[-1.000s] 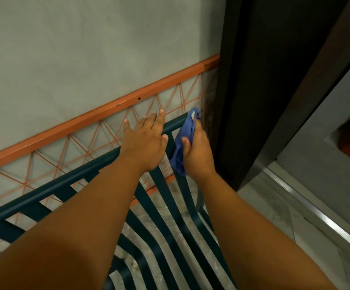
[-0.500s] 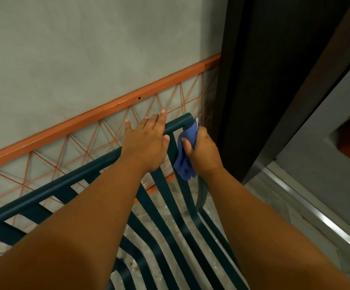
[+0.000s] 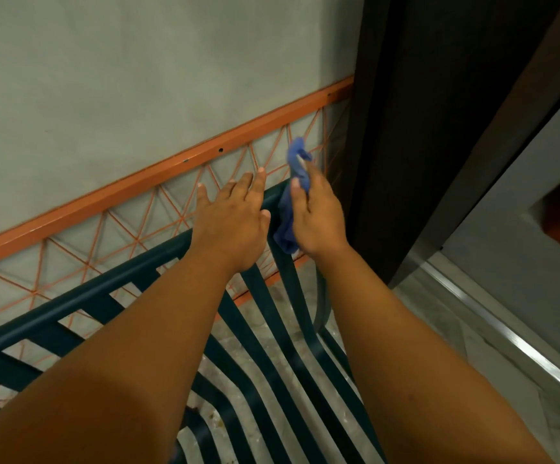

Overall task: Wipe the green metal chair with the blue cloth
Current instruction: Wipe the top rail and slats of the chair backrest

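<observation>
Left hand [image 3: 235,217] lies flat, fingers spread, palm down on the top rail of the green metal chair [image 3: 111,289]. Right hand [image 3: 318,216] is closed around the blue cloth [image 3: 293,192], pressing it to the rail's right end beside the dark door frame [image 3: 405,128]. Orange lattice railing [image 3: 158,182] stands behind the chair

Chair [image 3: 111,296] before railing [image 3: 158,177]

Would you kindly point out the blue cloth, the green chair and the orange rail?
blue cloth [image 3: 285,226]: head view, lower bunched part.
green chair [image 3: 81,301]: head view, top bar of backrest.
orange rail [image 3: 158,177]: head view, flat front face.
</observation>
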The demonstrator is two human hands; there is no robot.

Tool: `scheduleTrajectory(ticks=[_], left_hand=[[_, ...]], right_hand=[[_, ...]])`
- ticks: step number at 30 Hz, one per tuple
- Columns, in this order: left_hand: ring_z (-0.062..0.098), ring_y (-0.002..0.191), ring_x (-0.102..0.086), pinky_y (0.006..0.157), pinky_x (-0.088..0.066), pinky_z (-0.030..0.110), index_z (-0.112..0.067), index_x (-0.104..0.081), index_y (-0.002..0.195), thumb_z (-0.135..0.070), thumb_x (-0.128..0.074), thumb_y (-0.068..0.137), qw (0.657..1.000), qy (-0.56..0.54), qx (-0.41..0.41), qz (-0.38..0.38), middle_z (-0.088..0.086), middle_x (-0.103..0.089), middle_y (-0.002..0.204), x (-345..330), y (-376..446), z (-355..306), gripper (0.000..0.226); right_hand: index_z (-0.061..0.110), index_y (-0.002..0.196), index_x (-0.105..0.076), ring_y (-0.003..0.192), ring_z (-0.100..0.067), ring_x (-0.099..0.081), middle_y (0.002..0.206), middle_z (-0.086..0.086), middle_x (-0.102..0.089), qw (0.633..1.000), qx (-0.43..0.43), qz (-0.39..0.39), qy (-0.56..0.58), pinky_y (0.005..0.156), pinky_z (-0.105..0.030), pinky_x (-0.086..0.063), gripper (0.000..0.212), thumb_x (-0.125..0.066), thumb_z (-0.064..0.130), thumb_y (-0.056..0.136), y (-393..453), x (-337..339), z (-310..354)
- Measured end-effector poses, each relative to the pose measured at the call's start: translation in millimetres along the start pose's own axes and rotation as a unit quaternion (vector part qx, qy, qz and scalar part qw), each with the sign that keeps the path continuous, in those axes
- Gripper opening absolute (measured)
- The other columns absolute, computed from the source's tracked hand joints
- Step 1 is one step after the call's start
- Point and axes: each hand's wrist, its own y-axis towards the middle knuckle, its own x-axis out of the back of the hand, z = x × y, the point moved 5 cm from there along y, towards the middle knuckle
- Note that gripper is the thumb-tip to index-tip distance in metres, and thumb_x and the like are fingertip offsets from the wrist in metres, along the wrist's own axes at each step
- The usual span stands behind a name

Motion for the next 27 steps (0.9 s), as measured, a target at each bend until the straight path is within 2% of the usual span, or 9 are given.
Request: scheduleTrajectory(ticks=[3,6,10,13,16,21,22,25,27], left_hand=[[0.022,0.144,-0.020,0.114,-0.008,0.059,-0.021,-0.006,0.151,-0.038,-0.026,0.099,1.000,0.005,0.000,-0.005,0.002,-0.016,0.159,1.5,0.2,-0.7,0.059],[0.022,0.144,-0.021,0.114,-0.007,0.058,-0.021,-0.002,0.152,-0.038,-0.025,0.099,1.000,0.009,0.002,0.001,0.001,-0.015,0.159,0.8,-0.3,0.6,0.060],[0.023,0.144,-0.020,0.114,-0.006,0.058,-0.021,-0.001,0.152,-0.038,-0.024,0.099,1.000,0.006,0.002,-0.006,0.002,-0.015,0.159,1.9,-0.8,-0.1,0.060],[0.024,0.144,-0.020,0.114,-0.007,0.058,-0.021,-0.001,0.152,-0.038,-0.023,0.099,1.000,0.011,0.004,-0.012,0.002,-0.016,0.159,2.2,-2.0,0.1,0.059],[0.023,0.144,-0.020,0.114,-0.007,0.057,-0.022,-0.001,0.152,-0.038,-0.023,0.099,1.000,0.013,0.003,-0.008,0.002,-0.015,0.159,1.3,-1.5,-0.6,0.059],[0.022,0.144,-0.021,0.115,-0.006,0.057,-0.022,-0.002,0.152,-0.037,-0.025,0.099,1.000,0.006,0.006,-0.008,0.002,-0.016,0.159,0.6,-1.3,-0.4,0.060],[0.022,0.144,-0.021,0.114,-0.006,0.058,-0.022,-0.002,0.152,-0.037,-0.025,0.099,1.000,0.007,0.007,-0.011,0.003,-0.016,0.159,0.9,-1.6,-0.4,0.060],[0.023,0.144,-0.021,0.114,-0.006,0.058,-0.022,0.000,0.152,-0.038,-0.024,0.099,1.000,0.013,0.005,-0.010,0.003,-0.016,0.159,1.2,-2.3,-0.3,0.060],[0.024,0.143,-0.022,0.114,-0.006,0.058,-0.022,-0.001,0.152,-0.038,-0.024,0.099,1.000,0.015,0.003,-0.011,0.004,-0.016,0.159,0.6,-1.9,-1.1,0.060]], right_hand=[[0.022,0.128,-0.056,0.122,-0.012,-0.046,0.131,0.001,-0.054,0.996,0.075,0.026,-0.047,0.104,-0.030,-0.034,0.037,-0.035,0.031,0.098,15.2,-9.6,12.2],[0.023,0.124,-0.054,0.107,-0.012,-0.053,0.114,0.003,-0.057,0.991,-0.094,0.046,0.086,0.093,-0.029,-0.042,0.034,-0.036,0.039,0.100,12.8,-3.1,-14.4],[0.036,0.105,-0.057,0.099,-0.018,-0.058,0.109,-0.004,-0.060,0.932,-0.310,0.100,0.157,0.085,-0.034,-0.047,0.025,-0.037,0.049,0.097,-25.1,2.8,-73.1],[0.031,0.121,-0.056,0.109,-0.024,-0.056,0.121,-0.008,-0.058,0.910,-0.366,0.144,0.134,0.099,-0.042,-0.044,0.034,-0.037,0.046,0.097,-34.7,5.5,-91.9],[0.021,0.126,-0.054,0.110,-0.021,-0.055,0.122,-0.007,-0.058,0.923,-0.329,0.139,0.142,0.100,-0.039,-0.042,0.038,-0.035,0.041,0.099,-12.3,8.5,-69.5],[0.022,0.147,-0.028,0.117,-0.001,-0.046,0.129,0.003,-0.050,0.991,-0.109,0.018,0.076,0.097,-0.014,-0.034,0.045,-0.036,0.025,0.102,-15.3,-5.2,-22.4],[0.023,0.148,-0.023,0.117,0.002,-0.045,0.131,0.002,-0.048,0.995,-0.090,-0.008,0.035,0.100,-0.015,-0.035,0.050,-0.037,0.023,0.101,-27.4,-10.8,-28.5],[0.020,0.147,-0.022,0.126,-0.023,-0.045,0.142,-0.009,-0.044,0.980,-0.124,-0.067,-0.139,0.106,-0.045,-0.037,0.061,-0.047,0.015,0.092,-60.0,-23.0,-63.0],[0.015,0.149,-0.018,0.130,-0.031,-0.038,0.147,-0.013,-0.037,0.959,-0.205,-0.058,-0.185,0.110,-0.044,-0.030,0.069,-0.052,0.007,0.089,-66.5,-22.2,-74.7]])
